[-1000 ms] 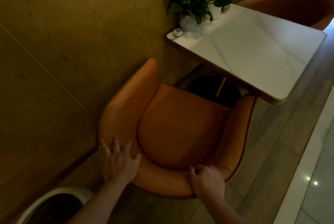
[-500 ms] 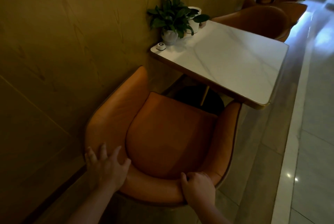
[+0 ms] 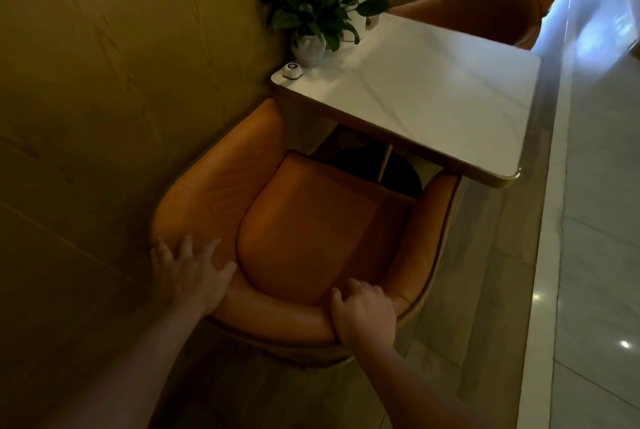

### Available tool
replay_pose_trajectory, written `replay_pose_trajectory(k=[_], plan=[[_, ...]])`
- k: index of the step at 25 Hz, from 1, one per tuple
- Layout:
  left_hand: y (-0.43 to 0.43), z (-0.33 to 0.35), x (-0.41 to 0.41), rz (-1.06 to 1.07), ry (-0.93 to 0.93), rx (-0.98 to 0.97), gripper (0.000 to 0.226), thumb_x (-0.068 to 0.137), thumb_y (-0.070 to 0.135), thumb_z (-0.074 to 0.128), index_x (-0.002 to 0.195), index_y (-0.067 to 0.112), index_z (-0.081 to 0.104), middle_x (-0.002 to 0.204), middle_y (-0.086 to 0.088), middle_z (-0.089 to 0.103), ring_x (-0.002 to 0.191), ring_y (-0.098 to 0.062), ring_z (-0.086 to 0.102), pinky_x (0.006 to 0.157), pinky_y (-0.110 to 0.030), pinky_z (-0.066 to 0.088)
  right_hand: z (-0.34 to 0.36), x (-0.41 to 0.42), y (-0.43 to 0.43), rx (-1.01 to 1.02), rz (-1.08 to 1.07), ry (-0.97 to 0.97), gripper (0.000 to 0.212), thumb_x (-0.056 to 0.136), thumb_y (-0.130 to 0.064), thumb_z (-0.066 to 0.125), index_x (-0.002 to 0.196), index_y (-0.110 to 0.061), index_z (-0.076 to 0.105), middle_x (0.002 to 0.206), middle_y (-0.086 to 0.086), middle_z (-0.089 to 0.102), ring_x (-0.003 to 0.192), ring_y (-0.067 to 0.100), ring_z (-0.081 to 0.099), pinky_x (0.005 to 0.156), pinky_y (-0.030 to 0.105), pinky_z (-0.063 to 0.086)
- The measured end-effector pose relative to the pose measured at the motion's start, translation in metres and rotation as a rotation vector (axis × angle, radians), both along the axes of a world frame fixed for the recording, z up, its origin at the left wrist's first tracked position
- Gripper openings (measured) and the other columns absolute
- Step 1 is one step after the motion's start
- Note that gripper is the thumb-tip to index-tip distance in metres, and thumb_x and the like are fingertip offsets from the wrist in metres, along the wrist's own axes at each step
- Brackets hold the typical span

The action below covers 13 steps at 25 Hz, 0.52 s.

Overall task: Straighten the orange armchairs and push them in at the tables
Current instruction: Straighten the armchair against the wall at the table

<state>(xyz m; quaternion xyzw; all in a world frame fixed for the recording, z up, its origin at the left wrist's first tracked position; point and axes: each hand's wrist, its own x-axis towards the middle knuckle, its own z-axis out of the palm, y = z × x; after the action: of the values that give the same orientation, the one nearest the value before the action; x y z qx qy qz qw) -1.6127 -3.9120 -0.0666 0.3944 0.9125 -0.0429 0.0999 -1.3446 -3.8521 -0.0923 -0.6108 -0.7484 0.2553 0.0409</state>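
Nearer the white marble worktop (image 3: 433, 96) than a second ago, the orange leather armchair (image 3: 311, 220) has its arm tips at that worktop's edge. The left hand (image 3: 194, 276) lies flat, fingers spread, on the backrest; the right hand (image 3: 363, 314) curls round the rim.

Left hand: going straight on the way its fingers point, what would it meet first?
The left hand would likely run into the orange leather armchair's curved left side, before the white marble table; depth unclear.

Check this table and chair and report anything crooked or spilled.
Nothing stands out. The near armchair faces the table roughly square, arm tips at its edge; the left hand rests flat on the backrest, the right hand grips it. The potted plant stands upright, nothing spilled.
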Motion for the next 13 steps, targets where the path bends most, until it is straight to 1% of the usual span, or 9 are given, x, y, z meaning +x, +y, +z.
replay_pose_trajectory(k=[1,2,3,4,5,7,13], plan=[[0.004,0.000,-0.001,0.004,0.005,0.006,0.066,0.090,0.069,0.041,0.151,0.046,0.027,0.165,-0.003,0.015,0.149,-0.042,-0.002,0.122,-0.050,-0.001,-0.001,-0.002,0.005,-0.005,0.000,-0.007,0.040,0.097,-0.051,0.036,0.116,-0.027,0.062,0.122,-0.007,0.061,0.120,0.020,0.052,0.100,0.038,0.041],[0.009,-0.001,-0.003,0.006,0.010,0.016,0.066,0.090,0.069,0.041,0.150,0.047,0.028,0.165,-0.002,0.016,0.149,-0.042,-0.001,0.122,-0.050,-0.001,-0.003,-0.003,0.010,-0.005,0.002,-0.021,0.047,0.098,-0.052,0.036,0.131,-0.027,0.056,0.140,-0.006,0.053,0.134,0.021,0.042,0.108,0.040,0.037],[0.013,-0.001,-0.003,0.007,0.012,0.026,0.066,0.089,0.069,0.041,0.150,0.047,0.029,0.165,-0.002,0.017,0.149,-0.041,-0.001,0.122,-0.050,-0.001,-0.004,-0.003,0.015,-0.001,0.002,-0.025,0.052,0.098,-0.053,0.036,0.141,-0.027,0.049,0.151,-0.006,0.043,0.142,0.021,0.033,0.114,0.041,0.032],[0.016,-0.001,-0.003,0.008,0.009,0.032,0.065,0.089,0.069,0.042,0.150,0.047,0.029,0.164,-0.002,0.018,0.149,-0.041,-0.001,0.122,-0.050,-0.001,-0.005,-0.003,0.019,-0.001,-0.002,-0.018,0.055,0.098,-0.054,0.035,0.145,-0.028,0.043,0.156,-0.006,0.037,0.145,0.020,0.027,0.117,0.041,0.029],[0.019,-0.001,-0.003,0.006,0.002,0.042,0.065,0.089,0.069,0.042,0.149,0.047,0.030,0.164,-0.002,0.018,0.149,-0.042,0.000,0.122,-0.050,-0.001,-0.006,-0.002,0.020,0.005,-0.010,-0.005,0.056,0.098,-0.053,0.035,0.148,-0.030,0.041,0.158,-0.007,0.035,0.147,0.019,0.024,0.118,0.041,0.028],[0.023,-0.001,-0.004,0.004,-0.004,0.053,0.065,0.089,0.068,0.043,0.149,0.047,0.030,0.164,-0.002,0.018,0.149,-0.042,0.001,0.122,-0.049,0.000,-0.006,-0.002,0.022,0.023,-0.024,0.016,0.055,0.097,-0.053,0.036,0.148,-0.031,0.039,0.157,-0.009,0.036,0.147,0.017,0.025,0.118,0.039,0.028],[0.030,-0.004,-0.007,0.011,-0.006,0.072,0.065,0.087,0.070,0.045,0.148,0.049,0.032,0.164,0.002,0.018,0.149,-0.041,0.001,0.122,-0.048,0.003,-0.001,-0.008,0.027,0.000,-0.057,0.010,0.049,0.098,-0.052,0.036,0.141,-0.031,0.049,0.149,-0.011,0.046,0.139,0.013,0.036,0.114,0.034,0.030]])
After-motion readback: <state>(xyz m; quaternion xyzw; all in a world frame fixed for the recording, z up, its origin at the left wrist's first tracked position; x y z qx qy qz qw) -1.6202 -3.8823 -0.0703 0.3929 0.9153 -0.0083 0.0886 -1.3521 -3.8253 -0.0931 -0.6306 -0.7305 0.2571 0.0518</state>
